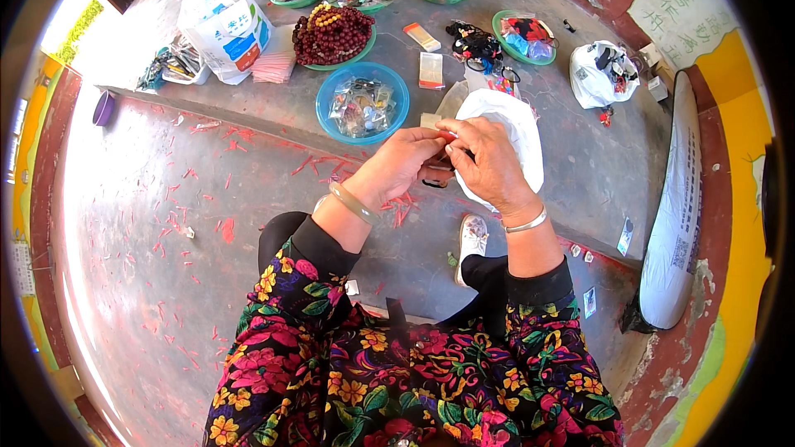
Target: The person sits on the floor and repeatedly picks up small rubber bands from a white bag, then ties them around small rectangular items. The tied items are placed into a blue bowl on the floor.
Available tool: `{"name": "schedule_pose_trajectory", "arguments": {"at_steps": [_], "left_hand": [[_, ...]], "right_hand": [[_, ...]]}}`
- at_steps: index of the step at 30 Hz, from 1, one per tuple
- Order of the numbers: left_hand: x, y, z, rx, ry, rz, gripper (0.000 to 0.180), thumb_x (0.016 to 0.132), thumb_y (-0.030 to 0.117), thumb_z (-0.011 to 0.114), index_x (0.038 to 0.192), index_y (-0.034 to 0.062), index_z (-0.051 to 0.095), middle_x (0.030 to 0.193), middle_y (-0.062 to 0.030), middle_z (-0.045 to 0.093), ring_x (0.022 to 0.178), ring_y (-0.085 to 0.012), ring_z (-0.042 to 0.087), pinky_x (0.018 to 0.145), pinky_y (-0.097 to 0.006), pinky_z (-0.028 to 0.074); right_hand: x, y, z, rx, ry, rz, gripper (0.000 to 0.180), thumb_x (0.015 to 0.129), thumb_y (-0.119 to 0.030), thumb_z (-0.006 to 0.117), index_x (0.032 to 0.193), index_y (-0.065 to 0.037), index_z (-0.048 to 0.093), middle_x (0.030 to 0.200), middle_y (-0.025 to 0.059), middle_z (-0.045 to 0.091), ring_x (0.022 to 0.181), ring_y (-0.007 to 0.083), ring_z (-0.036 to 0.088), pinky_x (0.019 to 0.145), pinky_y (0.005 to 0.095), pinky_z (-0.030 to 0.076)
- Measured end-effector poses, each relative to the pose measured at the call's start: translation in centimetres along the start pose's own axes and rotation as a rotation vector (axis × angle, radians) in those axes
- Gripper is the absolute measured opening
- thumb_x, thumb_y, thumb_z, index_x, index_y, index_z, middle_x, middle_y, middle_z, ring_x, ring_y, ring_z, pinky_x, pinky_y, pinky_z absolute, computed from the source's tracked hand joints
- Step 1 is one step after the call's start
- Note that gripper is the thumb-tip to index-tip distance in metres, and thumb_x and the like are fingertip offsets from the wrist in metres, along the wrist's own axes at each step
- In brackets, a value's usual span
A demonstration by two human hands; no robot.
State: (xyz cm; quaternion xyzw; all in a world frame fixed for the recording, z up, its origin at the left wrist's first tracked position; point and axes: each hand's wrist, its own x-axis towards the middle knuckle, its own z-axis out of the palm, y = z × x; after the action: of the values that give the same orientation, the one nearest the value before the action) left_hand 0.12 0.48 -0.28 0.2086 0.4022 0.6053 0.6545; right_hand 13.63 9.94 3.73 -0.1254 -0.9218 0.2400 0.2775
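Note:
My left hand (399,164) and my right hand (490,159) meet in front of me, fingers pinched together. Between their fingertips shows a small red piece (448,136), with something dark below it; its kind is too small to make out. Just beyond my left hand is a translucent blue basin (402,108) holding small clear packets (362,106). Partly behind my right hand lies a container lined with white plastic (523,136). A pale flat piece (430,120) shows behind the fingertips, mostly covered.
On the raised grey ledge stand a basin of dark red bead strings (335,33), a white plastic bag (224,25), pink sheets (273,66), black hair ties (474,43) and a green basin (503,21). A stuffed white bag (598,74) sits right. Red scraps (228,230) litter the floor.

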Motion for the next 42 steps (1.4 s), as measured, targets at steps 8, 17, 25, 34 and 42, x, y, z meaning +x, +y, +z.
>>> {"name": "schedule_pose_trajectory", "arguments": {"at_steps": [8,17,25,34,42], "left_hand": [[0.1,-0.2,0.2,-0.052,0.002,0.071,0.026,0.094,0.012,0.043,0.109,-0.0065,0.053,0.103,-0.0128,0.059,0.091,-0.0185,0.061,0.080,-0.031,0.053],[-0.1,0.4,0.2,-0.201,0.096,0.156,0.024,0.093,0.009,0.044,0.108,-0.0063,0.054,0.106,-0.0149,0.059,0.095,-0.0228,0.060,0.085,-0.034,0.051],[-0.1,0.4,0.2,-0.232,0.089,0.215,0.022,0.092,0.010,0.046,0.107,-0.0040,0.056,0.109,-0.0148,0.059,0.095,-0.0236,0.060,0.084,-0.034,0.052],[-0.4,0.7,0.5,-0.228,0.063,0.181,0.022,0.089,0.008,0.052,0.108,-0.0028,0.057,0.103,-0.0134,0.061,0.086,-0.0207,0.063,0.076,-0.031,0.055],[-0.2,0.4,0.5,-0.127,0.136,0.168,0.018,0.088,0.006,0.055,0.102,-0.0040,0.059,0.096,-0.0121,0.063,0.083,-0.0175,0.064,0.071,-0.025,0.056]], "right_hand": [[-0.3,0.9,0.4,0.285,-0.116,0.217,0.039,0.069,-0.004,0.062,0.108,-0.008,0.060,0.080,0.0079,0.061,0.081,0.0242,0.056,0.075,0.0338,0.043],[-0.1,1.9,0.7,0.555,0.087,0.465,0.042,0.070,-0.009,0.073,0.109,-0.003,0.057,0.088,0.0044,0.060,0.085,0.0138,0.056,0.077,0.0282,0.045],[-0.5,2.1,0.9,0.998,-0.048,0.690,0.021,0.077,-0.008,0.069,0.093,0.004,0.064,0.081,0.0039,0.063,0.075,0.0097,0.056,0.068,0.0226,0.044],[-0.4,1.8,0.8,1.054,0.083,0.733,0.015,0.077,-0.006,0.068,0.089,0.004,0.066,0.079,0.0044,0.064,0.074,0.0080,0.056,0.068,0.0204,0.043],[-0.5,2.3,1.0,1.016,0.073,0.744,0.014,0.078,-0.009,0.068,0.086,0.003,0.066,0.076,0.0016,0.063,0.069,0.0063,0.053,0.064,0.0203,0.041]]}}
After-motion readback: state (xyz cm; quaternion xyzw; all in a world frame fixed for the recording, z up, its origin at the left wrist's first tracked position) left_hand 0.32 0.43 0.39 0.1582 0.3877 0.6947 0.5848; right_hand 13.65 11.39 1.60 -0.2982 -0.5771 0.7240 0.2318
